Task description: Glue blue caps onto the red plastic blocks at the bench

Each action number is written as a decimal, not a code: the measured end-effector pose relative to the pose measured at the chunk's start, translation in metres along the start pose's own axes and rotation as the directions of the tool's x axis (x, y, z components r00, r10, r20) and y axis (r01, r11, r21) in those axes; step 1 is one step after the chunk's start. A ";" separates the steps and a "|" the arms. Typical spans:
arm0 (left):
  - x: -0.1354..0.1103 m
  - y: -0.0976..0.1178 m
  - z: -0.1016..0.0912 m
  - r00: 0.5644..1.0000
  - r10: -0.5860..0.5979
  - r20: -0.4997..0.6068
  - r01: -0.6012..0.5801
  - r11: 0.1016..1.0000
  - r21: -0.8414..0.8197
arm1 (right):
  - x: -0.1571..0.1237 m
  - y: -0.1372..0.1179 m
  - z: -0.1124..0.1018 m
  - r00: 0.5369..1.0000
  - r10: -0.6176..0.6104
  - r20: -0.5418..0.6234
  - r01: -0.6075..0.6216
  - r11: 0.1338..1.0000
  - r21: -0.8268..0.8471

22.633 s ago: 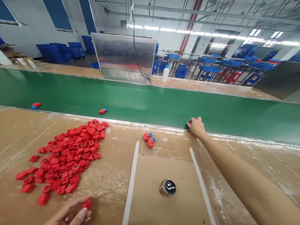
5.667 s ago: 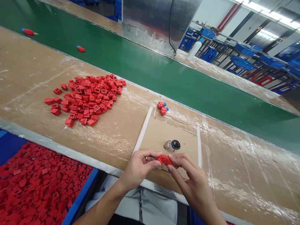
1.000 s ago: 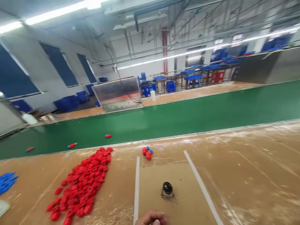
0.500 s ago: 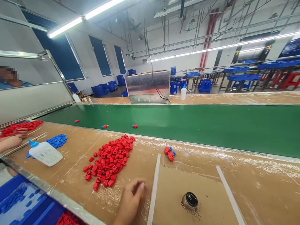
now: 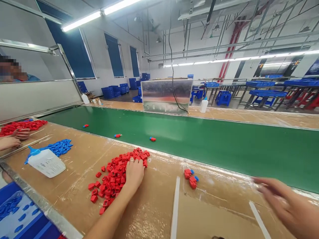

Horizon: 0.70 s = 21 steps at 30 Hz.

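My left hand (image 5: 134, 172) lies palm down on the near right edge of a heap of small red plastic pieces (image 5: 113, 177), fingers stretched onto them. There is a ring on one finger. My right hand (image 5: 286, 203) hovers blurred at the lower right above the cardboard-covered bench (image 5: 154, 212), fingers spread, with nothing seen in it. A small cluster of red-and-blue joined pieces (image 5: 190, 174) sits between my hands, near the belt's edge.
A green conveyor belt (image 5: 224, 142) runs behind the bench and carries three red-blue pieces (image 5: 152, 138). To the left lie a white squeeze bottle (image 5: 46, 162) and blue pieces (image 5: 59, 147). A co-worker's hands (image 5: 12, 139) rest by another red heap. A blue bin (image 5: 15, 212) sits lower left.
My left hand has moved forward from the bench's near edge onto the red heap. My right hand has come into view at the lower right. The view has shifted slightly.
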<state>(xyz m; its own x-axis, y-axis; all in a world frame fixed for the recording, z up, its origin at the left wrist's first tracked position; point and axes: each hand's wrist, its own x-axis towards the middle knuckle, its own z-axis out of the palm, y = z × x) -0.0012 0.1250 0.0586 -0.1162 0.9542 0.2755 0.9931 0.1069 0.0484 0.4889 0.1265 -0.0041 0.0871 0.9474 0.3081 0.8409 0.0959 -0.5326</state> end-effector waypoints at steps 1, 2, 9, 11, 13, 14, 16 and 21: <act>-0.001 0.000 0.002 1.000 0.007 0.006 -0.007 1.000 0.024 | 0.021 -0.029 0.007 0.983 -0.148 0.113 0.145 0.989 0.033; -0.002 0.001 0.003 1.000 0.014 0.011 -0.014 0.999 0.044 | 0.043 -0.061 0.018 0.933 -0.281 0.226 0.278 0.959 0.049; -0.009 0.004 0.014 0.997 0.057 0.056 -0.062 0.993 0.097 | 0.171 -0.233 0.167 0.729 -0.504 0.463 0.541 0.839 0.061; -0.010 0.005 0.017 0.996 0.056 0.065 -0.062 0.993 0.097 | 0.186 -0.257 0.203 0.708 -0.524 0.474 0.568 0.821 0.060; -0.011 0.005 0.018 0.996 0.057 0.075 -0.064 0.994 0.091 | 0.194 -0.274 0.229 0.697 -0.537 0.474 0.584 0.810 0.058; -0.011 0.006 0.018 0.995 0.059 0.082 -0.066 0.994 0.085 | 0.196 -0.279 0.238 0.695 -0.540 0.476 0.589 0.806 0.054; -0.011 0.007 0.019 0.994 0.062 0.094 -0.068 0.995 0.067 | 0.199 -0.285 0.249 0.690 -0.536 0.486 0.595 0.803 0.040; -0.013 0.012 0.015 0.993 0.063 0.104 -0.062 0.998 -0.014 | 0.197 -0.277 0.247 0.720 -0.470 0.511 0.581 0.811 -0.072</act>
<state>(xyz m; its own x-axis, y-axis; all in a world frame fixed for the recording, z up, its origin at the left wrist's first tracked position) 0.0129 0.1185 0.0413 -0.0510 0.9830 0.1765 0.9980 0.0437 0.0451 0.1413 0.3618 0.0095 -0.6054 0.7929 0.0694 0.7710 0.6059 -0.1961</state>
